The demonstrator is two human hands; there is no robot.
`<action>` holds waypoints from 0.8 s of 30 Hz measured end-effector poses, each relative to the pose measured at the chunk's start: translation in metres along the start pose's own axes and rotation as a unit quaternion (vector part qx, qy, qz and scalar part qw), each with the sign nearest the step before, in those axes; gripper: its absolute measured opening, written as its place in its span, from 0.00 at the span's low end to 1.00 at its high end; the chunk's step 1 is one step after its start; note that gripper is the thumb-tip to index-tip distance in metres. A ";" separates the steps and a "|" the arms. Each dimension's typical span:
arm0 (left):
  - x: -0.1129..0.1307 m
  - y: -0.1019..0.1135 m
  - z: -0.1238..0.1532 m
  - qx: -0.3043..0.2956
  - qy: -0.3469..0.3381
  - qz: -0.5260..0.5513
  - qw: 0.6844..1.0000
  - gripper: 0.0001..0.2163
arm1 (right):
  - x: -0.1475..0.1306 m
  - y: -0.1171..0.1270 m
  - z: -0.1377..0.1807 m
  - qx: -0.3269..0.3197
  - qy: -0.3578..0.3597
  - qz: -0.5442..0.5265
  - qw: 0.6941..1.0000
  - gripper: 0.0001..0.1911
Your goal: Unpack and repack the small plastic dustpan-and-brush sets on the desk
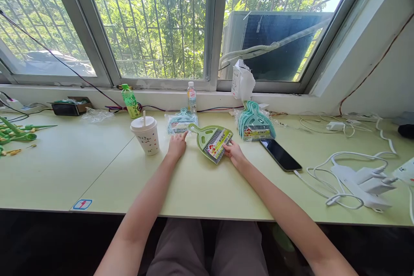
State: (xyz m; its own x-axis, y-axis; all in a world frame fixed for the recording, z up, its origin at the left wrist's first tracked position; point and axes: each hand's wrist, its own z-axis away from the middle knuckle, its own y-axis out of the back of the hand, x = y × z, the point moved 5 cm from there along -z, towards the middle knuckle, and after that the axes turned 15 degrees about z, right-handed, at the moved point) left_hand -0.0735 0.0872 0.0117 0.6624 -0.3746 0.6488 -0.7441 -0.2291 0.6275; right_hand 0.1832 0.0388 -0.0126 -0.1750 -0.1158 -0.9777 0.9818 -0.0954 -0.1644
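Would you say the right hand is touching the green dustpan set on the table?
Touching: the head view shows the right hand with fingertips on the green dustpan set's lower edge.

You sit at a small packing workroom: a long pale-green bench [80, 168] under barred windows [155, 21], with bagged stacks of mini dustpans [255, 125], chargers [365, 181] and cables, a phone [280, 155] and a lidded cup [146, 135].

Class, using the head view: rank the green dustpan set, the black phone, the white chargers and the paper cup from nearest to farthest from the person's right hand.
1. Green dustpan set, touching the right hand.
2. Black phone, just right.
3. Paper cup, left, past the left hand.
4. White chargers, far right.
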 end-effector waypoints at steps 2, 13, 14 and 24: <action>-0.003 -0.003 0.000 -0.017 0.014 -0.053 0.998 0.27 | 0.000 0.000 0.000 0.008 -0.003 -0.002 1.000 0.12; 0.009 -0.004 0.006 -0.074 0.001 -0.170 0.983 0.20 | 0.000 0.002 0.005 0.047 -0.019 -0.013 0.999 0.12; 0.011 -0.006 0.006 -0.082 -0.015 -0.157 0.984 0.21 | -0.001 0.002 0.005 0.050 -0.018 -0.015 0.998 0.12; 0.039 -0.015 0.013 -0.016 -0.043 -0.223 0.974 0.34 | 0.003 0.022 0.000 0.154 0.011 -0.051 0.987 0.14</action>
State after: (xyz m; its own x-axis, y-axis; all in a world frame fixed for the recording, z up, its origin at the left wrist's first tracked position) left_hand -0.0372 0.0646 0.0222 0.9084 -0.3179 0.2715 -0.3804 -0.3591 0.8523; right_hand 0.2045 0.0364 -0.0189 -0.2665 -0.0688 -0.9614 0.8897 -0.4012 -0.2180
